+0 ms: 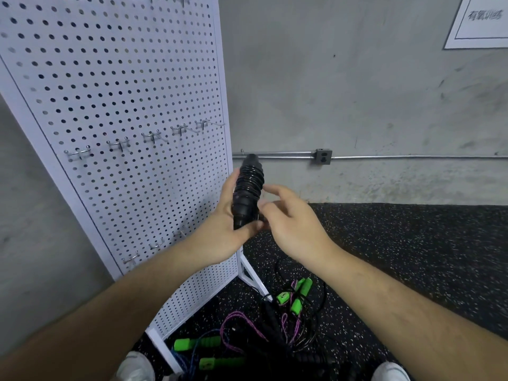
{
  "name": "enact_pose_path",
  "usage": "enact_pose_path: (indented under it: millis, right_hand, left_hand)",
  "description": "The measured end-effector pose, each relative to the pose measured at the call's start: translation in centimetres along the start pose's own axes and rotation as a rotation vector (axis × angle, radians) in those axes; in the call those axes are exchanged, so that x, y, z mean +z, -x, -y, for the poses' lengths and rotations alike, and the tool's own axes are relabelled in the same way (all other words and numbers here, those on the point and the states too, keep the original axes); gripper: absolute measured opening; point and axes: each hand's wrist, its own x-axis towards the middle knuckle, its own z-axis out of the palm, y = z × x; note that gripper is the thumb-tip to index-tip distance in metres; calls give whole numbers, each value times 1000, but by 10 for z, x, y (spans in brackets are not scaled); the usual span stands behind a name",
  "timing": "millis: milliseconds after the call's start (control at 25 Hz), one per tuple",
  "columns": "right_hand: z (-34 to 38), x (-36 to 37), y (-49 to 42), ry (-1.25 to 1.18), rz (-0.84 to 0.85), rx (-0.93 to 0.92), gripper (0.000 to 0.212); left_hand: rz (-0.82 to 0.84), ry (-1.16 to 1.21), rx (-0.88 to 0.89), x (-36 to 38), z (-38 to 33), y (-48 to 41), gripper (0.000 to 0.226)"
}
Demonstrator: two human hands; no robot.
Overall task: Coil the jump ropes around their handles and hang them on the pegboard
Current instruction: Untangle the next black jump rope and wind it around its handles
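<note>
My left hand (pixel 222 229) grips a pair of black jump-rope handles (pixel 247 188) held upright, with thin black rope coiled tightly around them. My right hand (pixel 288 215) is at the lower end of the bundle, its fingers curled and pinching the rope there. The white pegboard (pixel 110 92) stands just left of the bundle, with a row of metal hooks (pixel 149 137) at about chest height and a second row of hooks (pixel 156 246) lower down, partly behind my left forearm.
On the speckled black floor lies a tangle of ropes: green handles with purple rope (pixel 295 296), green handles with blue rope (pixel 196 343), and black handles (pixel 310 358). The pegboard's white foot (pixel 254 279) juts out. A grey wall with a conduit and socket (pixel 323 156) stands behind.
</note>
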Motion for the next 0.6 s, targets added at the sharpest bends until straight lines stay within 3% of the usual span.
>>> enact_pose_path:
  millis: [80, 120, 200, 280, 360, 480, 600]
  right_hand:
    - [-5, 6, 0, -134, 2, 94, 63]
    - [-8, 7, 1, -172, 13, 103, 61]
    - [-8, 7, 6, -249, 51, 110, 38]
    - [-10, 6, 10, -200, 71, 98, 36]
    - [-11, 8, 13, -66, 95, 94, 50]
    - [-19, 17, 13, -60, 106, 126, 55]
    - [-31, 27, 12, -60, 172, 101, 64]
  left_hand:
    - [54, -55, -10, 1, 13, 3, 110]
    - [60, -93, -13, 0, 17, 6, 108]
    - [57, -105, -30, -4, 24, 13, 102]
    - [26, 7, -49, -3, 27, 18, 92]
    - [-71, 95, -69, -4, 33, 19, 73]
    - [-163, 218, -109, -4, 42, 23, 48]
    - [-271, 323, -149, -7, 50, 25, 48]
